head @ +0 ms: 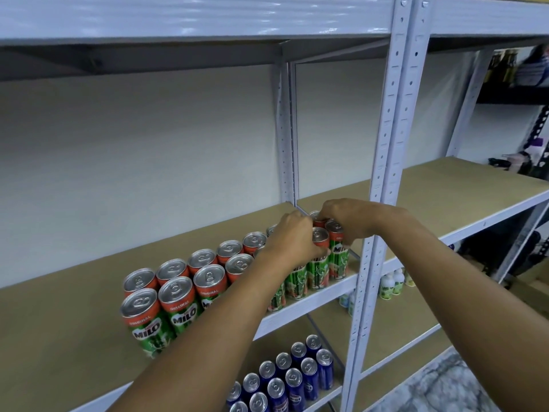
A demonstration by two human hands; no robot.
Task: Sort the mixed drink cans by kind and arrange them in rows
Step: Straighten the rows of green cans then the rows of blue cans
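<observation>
Here, hands (319, 230) curled (both) on Milo cans (319, 257)

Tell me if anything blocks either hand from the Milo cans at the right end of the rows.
Nothing visible does: the left hand and right hand already rest on the rightmost Milo cans.

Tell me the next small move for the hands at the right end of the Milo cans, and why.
Probably nudge the end can back and left until it lines up with its neighbour, then let go. Both the left hand and the right hand are closed around the last cans by the shelf post, while the other Milo cans already stand in neat rows.
</observation>
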